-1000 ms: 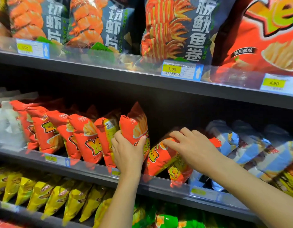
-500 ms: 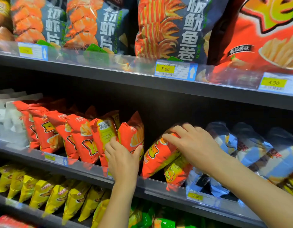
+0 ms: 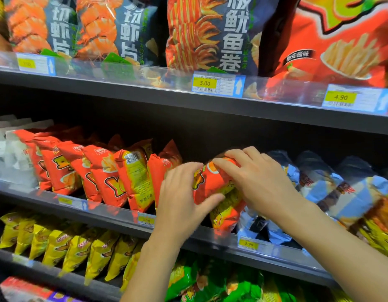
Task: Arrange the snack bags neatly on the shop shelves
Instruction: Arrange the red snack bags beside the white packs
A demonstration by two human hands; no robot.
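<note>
While it leans on the middle shelf [image 3: 210, 238], one puffy orange bag [image 3: 212, 182] gets gripped from two sides.
Left hand [image 3: 180, 199] wraps its crinkly left side, right hand [image 3: 256, 182] curls over the top. It sits behind the clear lip [image 3: 114, 211], between the orange row [image 3: 106, 171] and blue bags [image 3: 319, 182], with the top shelf [image 3: 145, 92] close overhead.

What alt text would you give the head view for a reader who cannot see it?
The left hand and right hand grip one orange snack bag on the middle shelf. A row of similar orange bags stands to its left; blue bags lean to its right.
</note>
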